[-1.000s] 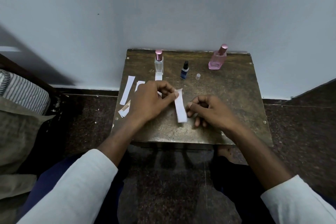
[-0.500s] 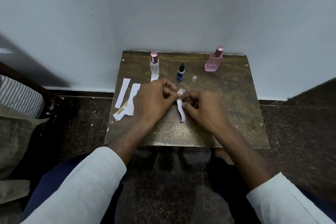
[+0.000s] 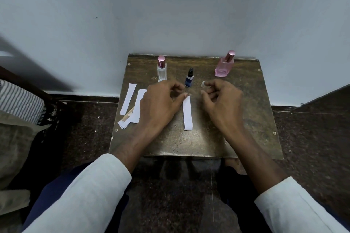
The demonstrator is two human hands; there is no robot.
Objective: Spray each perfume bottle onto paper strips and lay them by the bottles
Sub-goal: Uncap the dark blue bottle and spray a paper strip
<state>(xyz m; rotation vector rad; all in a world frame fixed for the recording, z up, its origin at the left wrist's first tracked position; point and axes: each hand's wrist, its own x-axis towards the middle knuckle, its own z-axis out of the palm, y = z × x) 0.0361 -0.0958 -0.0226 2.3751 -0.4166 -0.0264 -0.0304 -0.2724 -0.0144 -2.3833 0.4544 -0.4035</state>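
Your left hand [image 3: 161, 104] touched the strip [image 3: 187, 112] at its far end; your right hand [image 3: 221, 100] hovered loosely curled, empty. The strip lay lengthwise toward you, just before the blue bottle [image 3: 189, 78].

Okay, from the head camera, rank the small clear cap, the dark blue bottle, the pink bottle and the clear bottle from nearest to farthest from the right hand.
1. Small clear cap, just beyond the right hand, at its fingertips.
2. Dark blue bottle, to the hand's left.
3. Pink bottle, at the back right.
4. Clear bottle, at the back left, past the left hand.
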